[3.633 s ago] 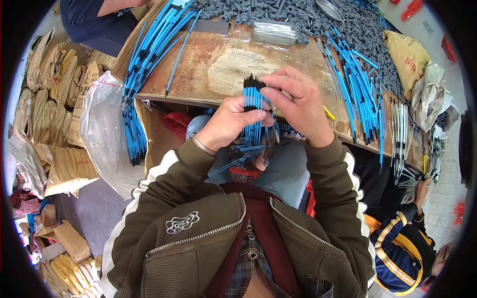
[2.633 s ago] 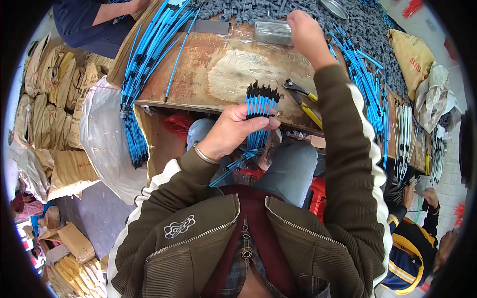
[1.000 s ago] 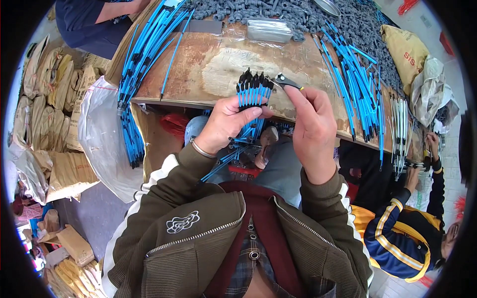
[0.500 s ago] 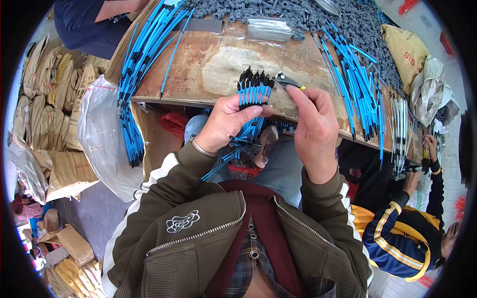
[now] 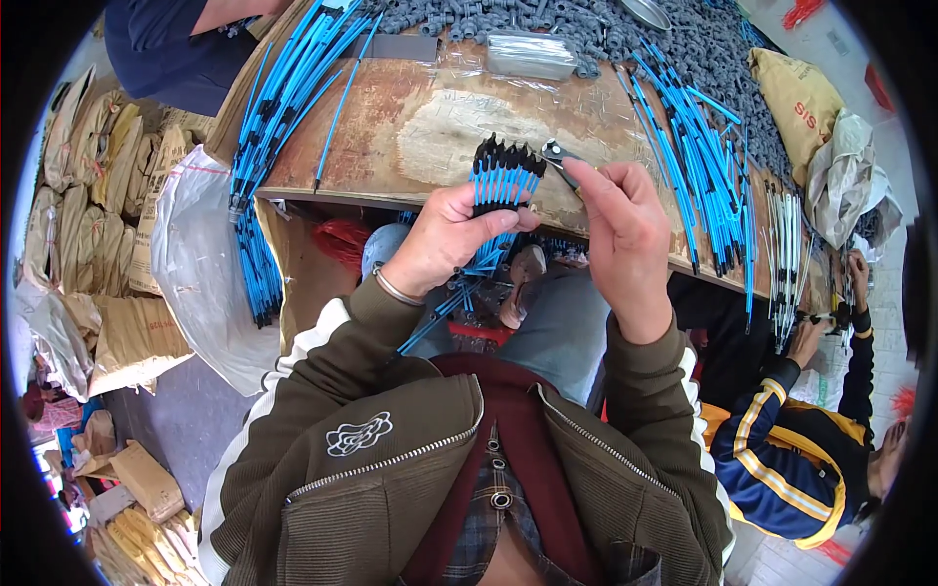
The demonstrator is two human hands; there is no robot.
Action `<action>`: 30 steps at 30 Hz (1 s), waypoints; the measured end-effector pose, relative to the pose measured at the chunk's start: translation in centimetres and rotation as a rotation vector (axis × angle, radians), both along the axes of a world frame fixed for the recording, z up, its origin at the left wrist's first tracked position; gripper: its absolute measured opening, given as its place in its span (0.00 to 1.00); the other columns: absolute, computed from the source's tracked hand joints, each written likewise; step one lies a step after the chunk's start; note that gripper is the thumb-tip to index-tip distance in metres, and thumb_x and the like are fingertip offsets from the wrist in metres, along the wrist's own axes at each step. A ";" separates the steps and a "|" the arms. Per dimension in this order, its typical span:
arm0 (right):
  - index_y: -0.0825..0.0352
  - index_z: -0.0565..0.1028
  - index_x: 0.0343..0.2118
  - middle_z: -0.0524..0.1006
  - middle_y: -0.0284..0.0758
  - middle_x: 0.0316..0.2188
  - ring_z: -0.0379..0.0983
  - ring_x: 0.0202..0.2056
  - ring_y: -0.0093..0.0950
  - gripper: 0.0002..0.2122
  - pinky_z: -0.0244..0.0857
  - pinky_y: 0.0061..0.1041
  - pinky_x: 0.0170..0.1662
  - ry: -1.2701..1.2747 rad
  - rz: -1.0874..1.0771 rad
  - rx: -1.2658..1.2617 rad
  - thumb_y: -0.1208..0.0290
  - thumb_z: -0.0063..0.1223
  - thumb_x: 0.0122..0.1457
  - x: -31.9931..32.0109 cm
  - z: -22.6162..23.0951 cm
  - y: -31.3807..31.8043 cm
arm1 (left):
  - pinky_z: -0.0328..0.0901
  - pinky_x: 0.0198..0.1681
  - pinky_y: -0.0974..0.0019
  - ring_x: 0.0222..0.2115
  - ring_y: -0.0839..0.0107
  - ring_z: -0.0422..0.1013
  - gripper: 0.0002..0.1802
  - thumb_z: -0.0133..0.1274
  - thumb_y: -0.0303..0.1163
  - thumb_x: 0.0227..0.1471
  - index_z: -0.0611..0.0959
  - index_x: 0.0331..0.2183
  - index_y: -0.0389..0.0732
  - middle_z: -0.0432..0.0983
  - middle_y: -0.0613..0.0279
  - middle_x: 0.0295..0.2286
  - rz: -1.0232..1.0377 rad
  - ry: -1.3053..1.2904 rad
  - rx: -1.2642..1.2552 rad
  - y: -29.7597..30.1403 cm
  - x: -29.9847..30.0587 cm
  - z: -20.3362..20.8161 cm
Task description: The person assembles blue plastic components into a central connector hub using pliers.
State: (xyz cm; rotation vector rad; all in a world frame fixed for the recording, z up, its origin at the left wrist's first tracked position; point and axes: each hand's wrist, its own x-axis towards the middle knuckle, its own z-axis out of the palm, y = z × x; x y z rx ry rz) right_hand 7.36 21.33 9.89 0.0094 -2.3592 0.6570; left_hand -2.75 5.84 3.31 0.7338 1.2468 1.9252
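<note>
My left hand (image 5: 445,239) is closed round a bundle of thin blue tubes (image 5: 500,189) whose black tips point up in a fan. The thumb presses across the bundle's lower part, and the bundle is held just in front of the table's near edge. My right hand (image 5: 630,230) is just to its right, fingers bent round a small pair of pliers (image 5: 557,154). The metal jaws point left toward the black tips; most of the handles are hidden by the fingers.
On the wooden table (image 5: 381,127) lie blue tubes (image 5: 699,166) at both sides and a heap of grey fittings (image 5: 625,49). A clear plastic box (image 5: 531,57) stands at the back. A co-worker (image 5: 791,459) sits at right. Brown sacks (image 5: 137,342) fill the left.
My right hand has shifted slightly right, and the pliers' handles slope more steeply. The bundle in my left hand has moved a little right. The co-worker's hands at right have moved.
</note>
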 end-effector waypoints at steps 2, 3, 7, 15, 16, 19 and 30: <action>0.66 0.75 0.38 0.68 0.36 0.26 0.66 0.27 0.30 0.16 0.61 0.22 0.30 0.004 0.030 -0.032 0.88 0.47 0.44 -0.2 0.0 0.4 | 0.66 0.43 0.69 0.37 0.72 0.71 0.13 0.46 0.20 0.51 0.75 0.42 0.35 0.75 0.58 0.35 -0.008 -0.001 0.000 0.0 -0.1 -0.1; 0.65 0.76 0.37 0.67 0.36 0.25 0.66 0.27 0.31 0.17 0.61 0.24 0.30 0.004 0.042 -0.004 0.87 0.47 0.42 -0.4 0.2 0.5 | 0.66 0.43 0.69 0.37 0.72 0.71 0.13 0.45 0.20 0.51 0.74 0.42 0.35 0.75 0.58 0.34 -0.015 -0.003 -0.002 -0.1 -0.1 -0.1; 0.63 0.76 0.34 0.66 0.35 0.24 0.66 0.28 0.32 0.17 0.62 0.28 0.30 0.012 0.069 0.095 0.85 0.47 0.39 -0.7 1.0 0.8 | 0.66 0.43 0.69 0.37 0.71 0.72 0.13 0.45 0.19 0.51 0.74 0.41 0.34 0.75 0.57 0.34 -0.021 0.000 -0.015 -0.3 -0.3 -0.2; 0.64 0.76 0.35 0.66 0.35 0.23 0.66 0.27 0.30 0.16 0.61 0.26 0.29 0.042 0.048 0.269 0.85 0.48 0.39 -1.1 1.8 0.4 | 0.66 0.42 0.69 0.36 0.71 0.72 0.13 0.45 0.20 0.51 0.74 0.41 0.34 0.76 0.56 0.33 -0.013 -0.009 -0.022 -0.2 -0.1 0.1; 0.65 0.76 0.35 0.67 0.35 0.23 0.66 0.27 0.30 0.16 0.61 0.25 0.29 0.042 0.044 0.261 0.86 0.48 0.40 -1.1 1.7 0.2 | 0.67 0.41 0.69 0.36 0.71 0.72 0.13 0.45 0.20 0.51 0.74 0.41 0.34 0.76 0.56 0.33 -0.011 -0.008 -0.026 -0.3 -0.1 0.2; 0.66 0.76 0.36 0.67 0.35 0.23 0.66 0.26 0.29 0.16 0.60 0.23 0.28 0.035 0.049 0.143 0.87 0.48 0.42 -1.2 1.0 0.1 | 0.67 0.41 0.69 0.35 0.72 0.72 0.13 0.46 0.21 0.51 0.74 0.41 0.34 0.76 0.57 0.33 -0.012 -0.020 -0.030 -0.3 -0.1 0.4; 0.65 0.76 0.35 0.67 0.36 0.22 0.67 0.26 0.32 0.17 0.62 0.27 0.28 0.031 0.095 0.055 0.87 0.49 0.38 -1.6 0.6 0.8 | 0.67 0.39 0.69 0.34 0.72 0.72 0.13 0.46 0.22 0.51 0.74 0.41 0.34 0.76 0.57 0.32 -0.022 -0.043 -0.026 -0.5 -0.3 0.2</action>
